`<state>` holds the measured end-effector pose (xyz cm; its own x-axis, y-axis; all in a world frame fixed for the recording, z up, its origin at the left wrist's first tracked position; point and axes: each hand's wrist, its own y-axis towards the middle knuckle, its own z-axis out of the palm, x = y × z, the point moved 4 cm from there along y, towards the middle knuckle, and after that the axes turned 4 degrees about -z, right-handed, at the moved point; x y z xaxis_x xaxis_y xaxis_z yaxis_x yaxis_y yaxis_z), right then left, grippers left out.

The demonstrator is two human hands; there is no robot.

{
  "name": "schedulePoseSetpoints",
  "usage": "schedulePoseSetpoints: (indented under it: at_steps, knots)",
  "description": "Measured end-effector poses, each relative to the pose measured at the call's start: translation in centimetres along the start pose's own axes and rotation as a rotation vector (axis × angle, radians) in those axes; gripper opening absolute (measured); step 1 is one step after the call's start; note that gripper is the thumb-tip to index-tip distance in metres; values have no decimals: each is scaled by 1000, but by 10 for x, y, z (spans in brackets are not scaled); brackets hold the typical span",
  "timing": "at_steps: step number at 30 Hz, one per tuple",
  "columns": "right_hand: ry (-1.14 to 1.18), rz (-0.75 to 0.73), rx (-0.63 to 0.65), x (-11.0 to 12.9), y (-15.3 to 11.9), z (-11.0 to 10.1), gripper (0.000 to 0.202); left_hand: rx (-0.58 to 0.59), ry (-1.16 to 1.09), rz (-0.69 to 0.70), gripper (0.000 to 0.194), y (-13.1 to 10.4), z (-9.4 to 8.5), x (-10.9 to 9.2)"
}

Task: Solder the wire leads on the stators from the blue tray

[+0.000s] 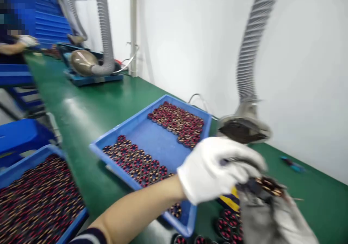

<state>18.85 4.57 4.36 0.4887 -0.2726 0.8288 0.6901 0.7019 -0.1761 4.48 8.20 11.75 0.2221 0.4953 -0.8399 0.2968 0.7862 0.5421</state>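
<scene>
My left hand (217, 169), in a white glove, reaches across to the right with its fingers curled into a pinch. Its fingertips meet my right hand (269, 218), and what they pinch, if anything, is hidden. Closed around a copper-wound motor core (269, 186), my right hand wears a greyish, soiled glove; motion blurs both hands. Below and left of them, more round wound cores (230, 224) with red and black segments lie on the bench. A yellow and dark striped object (231, 200) shows partly behind the gloves. Rows of similar cores fill two parts of a blue tray (125, 126).
A second blue tray (46, 149) full of cores stands at lower left, beside a blue stool (21, 135). A fume hood (244, 128) on a grey hose hangs behind my hands. A blue-handled tool (293, 164) lies right. A co-worker's gloved hand (28, 41) is far left.
</scene>
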Motion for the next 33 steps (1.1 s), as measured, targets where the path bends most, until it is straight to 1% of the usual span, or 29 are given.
schedulePoseSetpoints:
  at_steps: [1, 2, 3, 4, 5, 6, 7, 8, 9, 10, 12, 15, 16, 17, 18, 20, 21, 22, 24, 25, 27, 29, 30, 31, 33]
  knots:
    - [-15, -73, 21, 3, -4, 1, 35, -66, -86, -42, 24, 0, -3, 3]
    - [-42, -180, 49, 7, -8, 2, 38, -128, -155, -100, 22, 1, -6, 8]
    - [-101, -341, 108, 12, -12, 5, 40, -134, -204, -197, 27, 2, -5, 14]
    - [-149, -515, 165, 16, -18, 8, 41, -90, -265, -291, 37, 3, -1, 20]
    - [-192, -686, 207, 19, -25, 11, 40, -4, -303, -372, 43, 3, 6, 24]
    - [-255, -831, 228, 20, -32, 13, 38, 97, -326, -433, 46, 2, 15, 26]
    - [-310, -949, 221, 20, -39, 14, 36, 174, -343, -469, 43, 1, 22, 27]
    - [-364, -1043, 195, 20, -45, 14, 35, 209, -353, -492, 35, -1, 28, 27]
    - [-414, -1111, 166, 20, -50, 14, 35, 201, -369, -507, 29, -3, 32, 26]
    - [-446, -1158, 140, 19, -53, 14, 35, 154, -386, -510, 24, -4, 34, 25]
    - [-453, -1194, 143, 21, -56, 13, 35, 23, -428, -463, 18, -5, 32, 23]
    - [-419, -1174, 136, 28, -49, 7, 41, -130, -466, -330, 13, -3, 20, 17]
    - [-402, -1162, 116, 30, -46, 4, 43, -164, -466, -320, 14, -2, 17, 16]
    - [-388, -1153, 102, 32, -43, 1, 44, -168, -462, -343, 17, -1, 15, 16]
    - [-381, -1150, 103, 32, -40, -2, 42, -144, -451, -390, 23, 0, 15, 16]
    - [-403, -1190, 157, 32, -36, -4, 34, -53, -414, -503, 35, 1, 20, 17]
    - [-432, -1234, 190, 31, -36, -4, 31, -27, -401, -552, 34, 0, 24, 18]
    - [-469, -1287, 218, 29, -37, -3, 30, -32, -408, -580, 30, -1, 26, 18]
    - [-529, -1387, 239, 27, -40, -2, 34, -101, -458, -570, 19, -3, 28, 19]
    - [-549, -1417, 241, 27, -42, -1, 36, -142, -496, -538, 18, -4, 28, 19]
    - [-571, -1447, 248, 27, -43, 1, 38, -212, -554, -443, 19, -7, 24, 18]
    - [-573, -1445, 259, 28, -44, 2, 38, -264, -535, -378, 18, -8, 17, 14]
    - [-573, -1438, 266, 28, -44, 2, 37, -264, -507, -377, 19, -8, 15, 12]
    - [-572, -1431, 273, 28, -44, 2, 36, -240, -477, -400, 22, -8, 14, 10]
    - [-584, -1417, 289, 27, -45, 1, 36, -158, -443, -481, 28, -6, 17, 7]
